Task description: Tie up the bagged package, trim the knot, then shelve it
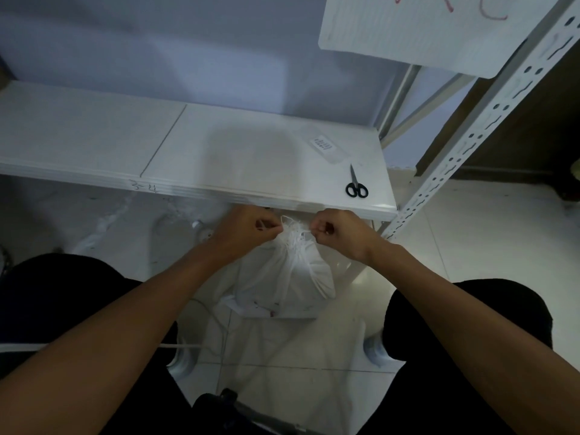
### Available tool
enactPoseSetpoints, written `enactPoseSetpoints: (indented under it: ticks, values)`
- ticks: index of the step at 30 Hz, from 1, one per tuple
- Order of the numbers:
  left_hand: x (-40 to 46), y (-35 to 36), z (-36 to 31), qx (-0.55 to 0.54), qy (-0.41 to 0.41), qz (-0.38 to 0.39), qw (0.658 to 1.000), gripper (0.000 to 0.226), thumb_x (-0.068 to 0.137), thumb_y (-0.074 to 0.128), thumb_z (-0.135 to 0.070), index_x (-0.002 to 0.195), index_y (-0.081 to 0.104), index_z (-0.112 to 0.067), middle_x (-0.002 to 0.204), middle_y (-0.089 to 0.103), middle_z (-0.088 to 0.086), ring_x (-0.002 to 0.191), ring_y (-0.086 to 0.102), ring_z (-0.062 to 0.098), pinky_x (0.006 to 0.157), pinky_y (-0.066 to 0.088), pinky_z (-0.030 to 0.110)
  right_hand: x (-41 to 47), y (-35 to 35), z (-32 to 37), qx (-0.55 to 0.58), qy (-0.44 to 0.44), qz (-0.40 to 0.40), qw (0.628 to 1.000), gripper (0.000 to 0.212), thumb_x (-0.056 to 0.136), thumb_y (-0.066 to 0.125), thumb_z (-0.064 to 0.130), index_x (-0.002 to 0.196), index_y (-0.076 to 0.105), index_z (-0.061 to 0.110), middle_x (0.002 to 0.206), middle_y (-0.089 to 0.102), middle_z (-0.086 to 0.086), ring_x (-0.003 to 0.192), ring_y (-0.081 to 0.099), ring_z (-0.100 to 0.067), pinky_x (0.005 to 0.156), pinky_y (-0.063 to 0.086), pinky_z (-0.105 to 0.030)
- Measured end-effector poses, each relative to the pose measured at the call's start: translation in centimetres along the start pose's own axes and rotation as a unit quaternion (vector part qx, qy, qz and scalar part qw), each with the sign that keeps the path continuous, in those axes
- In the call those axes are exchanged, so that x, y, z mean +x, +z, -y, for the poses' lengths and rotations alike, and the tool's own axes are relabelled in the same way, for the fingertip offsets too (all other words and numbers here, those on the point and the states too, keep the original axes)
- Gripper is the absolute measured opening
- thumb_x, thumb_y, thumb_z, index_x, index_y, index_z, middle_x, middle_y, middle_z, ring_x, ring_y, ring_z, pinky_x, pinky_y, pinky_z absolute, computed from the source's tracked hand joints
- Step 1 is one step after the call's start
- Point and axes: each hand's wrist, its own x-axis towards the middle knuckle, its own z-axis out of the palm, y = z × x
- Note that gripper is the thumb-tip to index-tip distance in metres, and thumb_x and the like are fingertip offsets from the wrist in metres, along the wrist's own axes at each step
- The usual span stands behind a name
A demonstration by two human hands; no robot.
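A white bagged package stands on the tiled floor between my knees, its neck gathered and wrapped with white string. My left hand pinches one string end on the left of the neck. My right hand grips the other end on the right, and the string runs taut between the fists. Black-handled scissors lie shut on the white shelf just above, near its front right corner.
A small clear packet with a printed label lies on the shelf behind the scissors. A perforated white upright frames the shelf's right side. A white sheet with red marks hangs above. A white cable trails on the floor.
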Motion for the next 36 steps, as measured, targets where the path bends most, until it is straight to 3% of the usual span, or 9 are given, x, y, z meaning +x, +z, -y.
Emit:
enactPoseSetpoints:
  ticks: [3,8,11,16,18,22,26,29,36]
  values:
    - [0.6,1.1,1.0,-0.001,-0.046,-0.045,0.998,0.001,0.079,0.078,-0.021,0.079,0.078,-0.02,0.072,0.075,-0.003,0.064,0.068,0.011,0.067,0.058,0.033,1.5,0.5,-0.7,-0.05,0.006,-0.005,0.999,0.027,0.089,0.058,0.005,0.073,0.054,0.026,0.084,0.054,-0.003,0.072,0.05,-0.018,0.069,0.037,-0.027]
    - [2.4,3.4,3.0,-0.091,-0.154,-0.155,0.972,0.013,0.082,0.069,-0.005,0.092,0.074,-0.011,0.078,0.072,0.001,0.068,0.063,0.012,0.068,0.052,0.023,4.1,2.4,-2.0,-0.024,0.07,-0.102,0.992,0.018,0.092,0.053,0.009,0.101,0.068,0.007,0.093,0.053,-0.004,0.077,0.053,-0.018,0.072,0.036,-0.024]
    - [2.7,5.3,5.2,-0.156,-0.242,-0.188,0.939,0.037,0.081,0.048,0.01,0.104,0.065,-0.013,0.085,0.064,-0.002,0.076,0.059,0.018,0.065,0.049,0.033,4.9,3.4,-2.8,0.01,0.124,-0.127,0.984,0.014,0.09,0.054,0.011,0.088,0.066,0.004,0.085,0.061,-0.008,0.075,0.057,-0.021,0.068,0.042,-0.028]
    - [-0.3,7.4,6.3,-0.263,-0.389,0.069,0.88,0.059,0.078,0.061,0.009,0.129,0.046,-0.016,0.086,0.061,0.0,0.064,0.06,0.018,0.05,0.047,0.028,4.6,6.9,-5.7,0.063,0.197,-0.105,0.973,0.013,0.093,0.05,0.01,0.087,0.06,0.004,0.079,0.07,-0.013,0.071,0.067,-0.026,0.069,0.057,-0.042]
    - [-1.3,8.4,6.4,-0.258,-0.37,0.165,0.877,0.072,0.075,0.073,0.003,0.131,0.036,-0.023,0.094,0.063,0.001,0.068,0.064,0.014,0.047,0.05,0.027,4.1,8.7,-6.7,0.114,0.24,-0.082,0.961,0.007,0.094,0.048,0.004,0.095,0.054,0.005,0.08,0.071,-0.017,0.064,0.068,-0.027,0.065,0.06,-0.046]
    - [-0.9,10.6,6.8,-0.198,-0.313,0.149,0.917,0.089,0.064,0.091,-0.025,0.128,0.03,-0.03,0.107,0.061,-0.009,0.089,0.066,0.012,0.043,0.048,0.02,3.5,12.0,-8.1,0.132,0.276,-0.01,0.952,0.025,0.085,0.049,-0.001,0.108,0.051,0.01,0.088,0.072,-0.022,0.076,0.07,-0.037,0.071,0.06,-0.051]
    - [0.2,11.8,7.8,-0.158,-0.251,0.14,0.945,0.089,0.049,0.092,-0.046,0.127,0.051,-0.031,0.115,0.068,-0.016,0.107,0.065,0.007,0.087,0.056,0.032,4.1,12.9,-8.2,0.134,0.268,-0.029,0.954,0.029,0.087,0.048,0.003,0.114,0.055,0.012,0.097,0.072,-0.02,0.086,0.069,-0.036,0.075,0.056,-0.041]
    - [0.6,11.9,8.2,-0.124,-0.245,0.116,0.955,0.073,0.053,0.089,-0.043,0.119,0.062,-0.029,0.111,0.071,-0.012,0.103,0.066,0.007,0.093,0.053,0.034,4.7,13.3,-8.1,0.088,0.217,-0.027,0.972,0.033,0.091,0.046,0.005,0.121,0.059,0.011,0.117,0.068,-0.017,0.103,0.064,-0.037,0.08,0.045,-0.03]
    - [0.6,11.8,8.3,-0.08,-0.212,0.087,0.97,0.039,0.067,0.088,-0.025,0.1,0.072,-0.01,0.093,0.068,-0.003,0.084,0.063,0.011,0.063,0.04,0.009,4.8,14.5,-7.8,0.081,0.2,-0.027,0.976,0.033,0.087,0.047,-0.003,0.065,0.047,0.021,0.079,0.061,-0.006,0.077,0.056,-0.026,0.068,0.032,-0.024]
